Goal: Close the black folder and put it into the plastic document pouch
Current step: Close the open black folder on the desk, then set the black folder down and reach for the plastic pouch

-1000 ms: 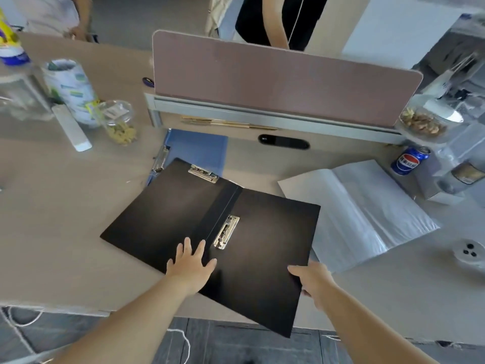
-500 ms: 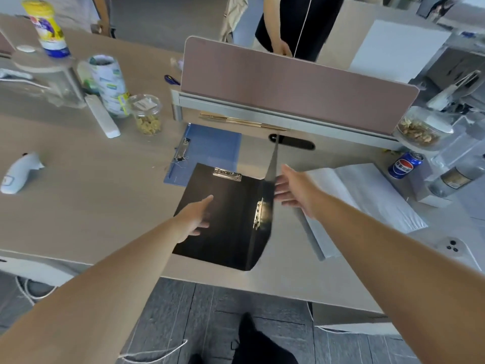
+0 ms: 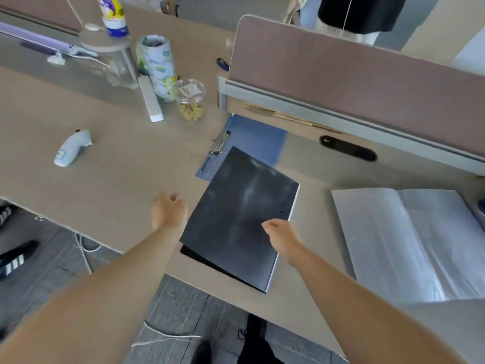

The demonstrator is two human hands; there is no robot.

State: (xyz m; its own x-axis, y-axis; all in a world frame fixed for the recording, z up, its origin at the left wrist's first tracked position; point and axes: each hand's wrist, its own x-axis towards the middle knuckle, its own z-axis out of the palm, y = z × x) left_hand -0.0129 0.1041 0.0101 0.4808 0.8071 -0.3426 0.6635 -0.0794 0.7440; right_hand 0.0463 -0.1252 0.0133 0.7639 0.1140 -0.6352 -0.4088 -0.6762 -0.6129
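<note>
Desk [image 3: 110,179]: blue clipboard [image 3: 258,139] under black folder [image 3: 242,214]

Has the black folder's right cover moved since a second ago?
Yes. The black folder is shut now: its right cover swung left, away from the plastic pouch, onto the left half.

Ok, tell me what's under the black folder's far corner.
A blue clipboard lies partly under the black folder, its metal clip showing. Its near corner is covered.
</note>
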